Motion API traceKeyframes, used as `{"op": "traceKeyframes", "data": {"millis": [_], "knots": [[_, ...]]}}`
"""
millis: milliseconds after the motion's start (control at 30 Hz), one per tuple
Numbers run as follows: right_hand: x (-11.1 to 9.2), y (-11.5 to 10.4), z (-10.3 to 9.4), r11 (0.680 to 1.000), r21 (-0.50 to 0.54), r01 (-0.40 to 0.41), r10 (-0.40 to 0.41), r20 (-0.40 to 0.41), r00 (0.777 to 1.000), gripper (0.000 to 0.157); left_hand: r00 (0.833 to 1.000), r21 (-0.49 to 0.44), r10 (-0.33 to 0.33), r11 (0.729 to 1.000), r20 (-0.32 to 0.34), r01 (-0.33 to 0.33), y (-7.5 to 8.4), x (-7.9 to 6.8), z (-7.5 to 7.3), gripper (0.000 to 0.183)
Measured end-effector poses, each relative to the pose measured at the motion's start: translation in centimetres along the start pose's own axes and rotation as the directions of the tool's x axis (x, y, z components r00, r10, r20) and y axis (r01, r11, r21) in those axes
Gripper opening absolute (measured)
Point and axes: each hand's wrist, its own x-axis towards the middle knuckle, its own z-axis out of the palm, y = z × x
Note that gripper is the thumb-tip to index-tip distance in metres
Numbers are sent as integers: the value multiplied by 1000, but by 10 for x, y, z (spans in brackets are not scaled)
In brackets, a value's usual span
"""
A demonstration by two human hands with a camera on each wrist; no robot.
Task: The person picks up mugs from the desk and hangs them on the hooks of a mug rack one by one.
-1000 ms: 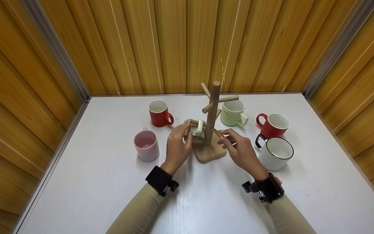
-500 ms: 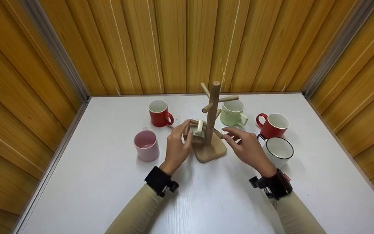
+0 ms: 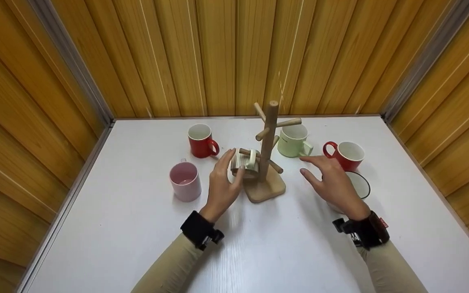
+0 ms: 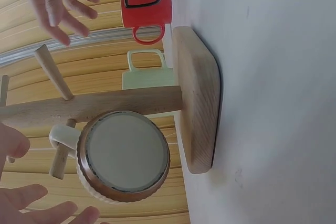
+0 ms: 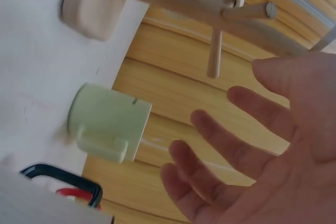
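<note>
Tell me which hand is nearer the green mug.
Right hand: just in front of the green mug, not touching it. The left hand is on the other side of the rack, beside the hanging mug.

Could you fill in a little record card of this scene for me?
Stand: wooden mug stand, upright on the white table
Hanging: ribbed mug, handle over a lower peg
On table: pink mug, red mug behind it, green mug, white mug, another red mug
Left hand: beside the ribbed mug; contact unclear
Right hand: holding nothing, away from the stand
</note>
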Motion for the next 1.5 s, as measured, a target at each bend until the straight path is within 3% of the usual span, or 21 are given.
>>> {"op": "traceKeyframes", "data": {"millis": [267, 467, 733, 1267, 1500], "knots": [[-13, 18, -14, 972, -191, -138, 152, 65, 986, 47, 999, 13, -27, 1000, 32, 26, -1, -7, -4, 54], [-20, 32, -22, 951, -216, -219, 254, 150, 955, 59, 999, 36, -29, 999, 45, 28, -2, -12, -7, 57], [-29, 46, -26, 928, -245, -282, 334, 204, 920, 71, 997, 49, -39, 998, 62, 36, -7, -17, -8, 65], [-31, 55, -28, 911, -262, -319, 388, 279, 878, 80, 995, 53, -55, 997, 85, 51, -12, -20, -12, 70], [-30, 57, -29, 907, -276, -318, 393, 279, 876, 76, 994, 75, -70, 995, 84, 64, -13, -22, -12, 70]]}}
